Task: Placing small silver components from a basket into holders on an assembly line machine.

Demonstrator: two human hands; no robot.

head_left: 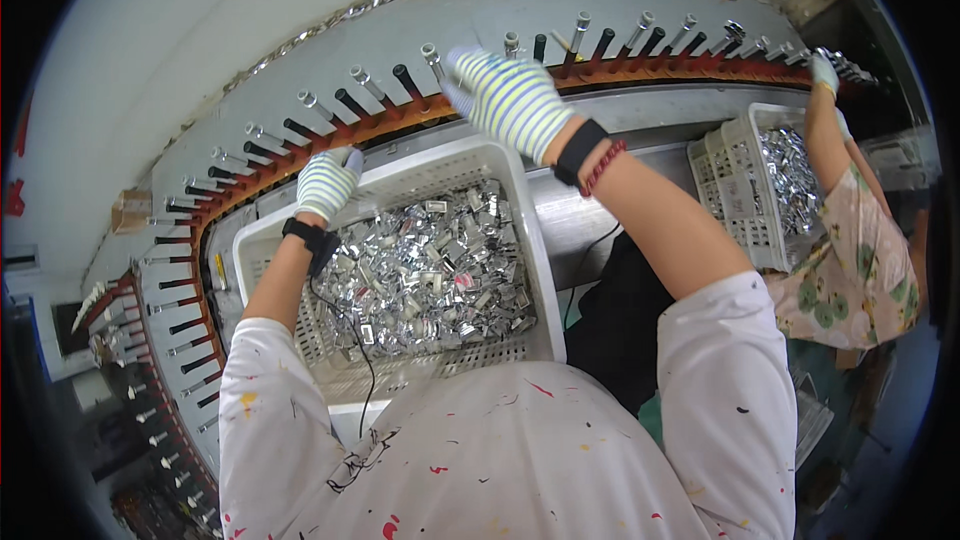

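Observation:
My left hand (329, 186), in a striped glove with grey fingertips, is over the far left part of a white plastic basket (545, 270). Its fingers are curled, and whatever they may hold is hidden. Inside the basket lies a heap of small shiny silver metal parts (430, 270). Farther up, my right hand (510, 100), gloved alike, reaches over an orange rail (385, 123) lined with upright posts. Thumb and fingers bend together beside a silver-topped post (432, 60); the glove covers anything between them.
The curved rail carries several black posts (408, 85) and silver-capped ones around a grey table (370, 45). At the right, a co-worker's gloved hand (824, 75) is at the rail, by a second basket (720, 180) of silver parts. A thin black cable (365, 350) hangs from my left wrist.

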